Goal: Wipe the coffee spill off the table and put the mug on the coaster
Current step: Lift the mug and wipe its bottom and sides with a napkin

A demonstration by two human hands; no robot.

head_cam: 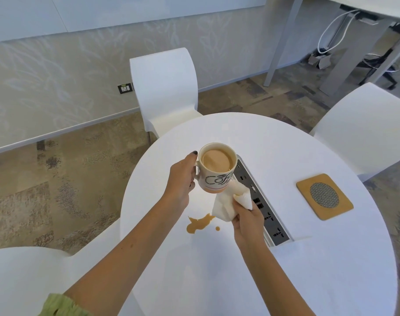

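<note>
My left hand (182, 179) grips the handle of a white mug (217, 171) lettered "Coffee", full of milky coffee, and holds it up above the round white table (285, 270). My right hand (248, 221) grips a bunched white tissue (226, 205) right under and beside the mug's base. A brown coffee spill (199, 224) with one small separate drop lies on the table just left of the tissue. The square wooden coaster (324, 196) with a round mesh centre lies at the table's right, with nothing on it.
A grey power-socket strip (265, 208) is set into the table between the hands and the coaster. White chairs stand at the far side (164, 87), the right (363, 126) and the near left (23, 274). Patterned carpet surrounds the table.
</note>
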